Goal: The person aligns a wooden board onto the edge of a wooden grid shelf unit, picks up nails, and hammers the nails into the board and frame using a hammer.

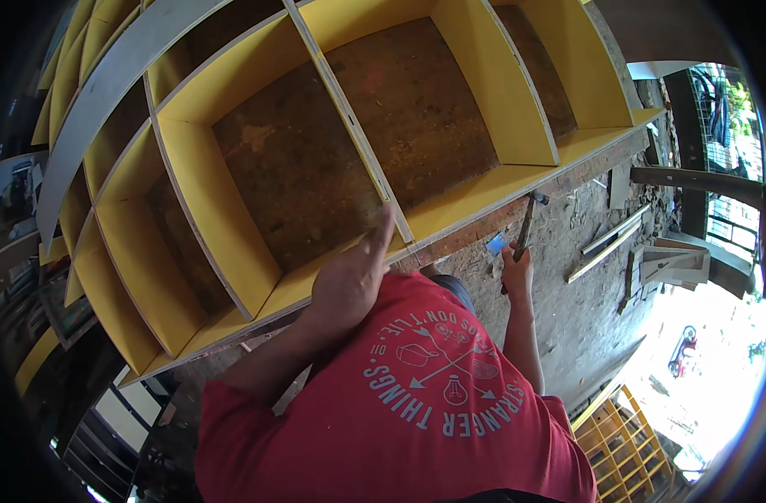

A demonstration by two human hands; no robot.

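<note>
A yellow panel frame with upright dividers [462, 225] lies on a brown wooden work table [433, 105]. My left hand [349, 281] is at the near end of a middle divider [349, 113], one finger stretched along its edge. That hand's other fingers are partly hidden, and I see nothing held in it. To the right, past the table's edge, my right hand [518, 270] grips a hammer [527, 225] by the handle, its head up near the frame's near side. A small blue thing [498, 244] shows beside the right-hand fingers; its kind is unclear.
A long curved grey strip [106, 105] crosses the frame's left part. Wooden strips [605, 249] and board offcuts [675, 263] lie on the rough floor [559, 314] at right. Another yellow grid frame [626, 444] stands at the lower right, near a bright opening.
</note>
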